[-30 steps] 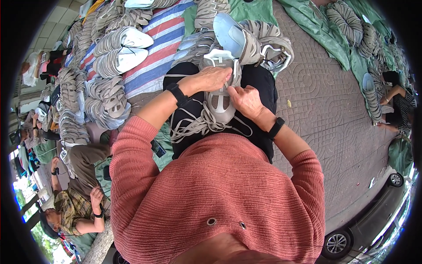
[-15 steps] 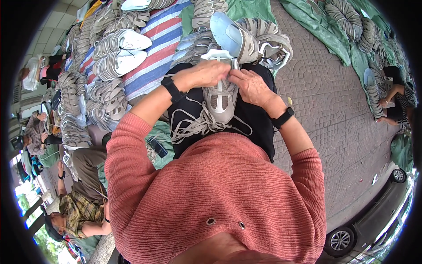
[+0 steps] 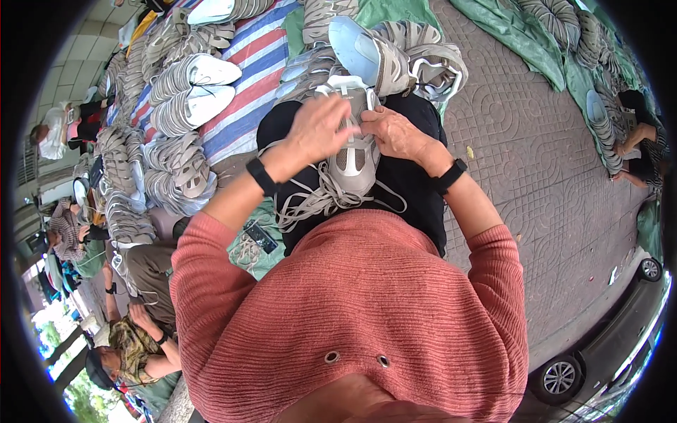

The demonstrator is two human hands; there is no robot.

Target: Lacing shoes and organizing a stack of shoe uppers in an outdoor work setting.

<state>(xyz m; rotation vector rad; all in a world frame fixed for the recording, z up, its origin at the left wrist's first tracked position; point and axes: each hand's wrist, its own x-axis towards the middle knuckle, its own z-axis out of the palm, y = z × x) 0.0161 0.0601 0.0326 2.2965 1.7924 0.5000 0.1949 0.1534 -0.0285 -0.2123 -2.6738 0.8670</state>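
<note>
A grey-beige sneaker upper (image 3: 350, 161) lies across my lap, its toe pointing toward my body and its tongue away. My left hand (image 3: 317, 128) hovers over its left side, fingers apart and slightly blurred, with nothing visible in them. Along the right eyelet edge, my right hand (image 3: 400, 134) pinches the upper between thumb and fingers; whether a lace is caught there too is hidden. A loose bunch of pale shoelaces (image 3: 326, 196) rests on my lap beside the toe, with strands trailing to both sides.
Beyond my knees sit more nested uppers, one with a light-blue lining (image 3: 355, 51). Further stacks of uppers (image 3: 190, 95) cover a striped sheet (image 3: 254, 60) at left. A phone (image 3: 261, 236) lies on green sheeting. Co-workers sit at both sides; a dark car (image 3: 613, 345) stands lower right.
My left hand has come away from the eyelets toward me and its fingers have spread. The right hand stays at the upper's right edge. At left, a co-worker's arms have moved.
</note>
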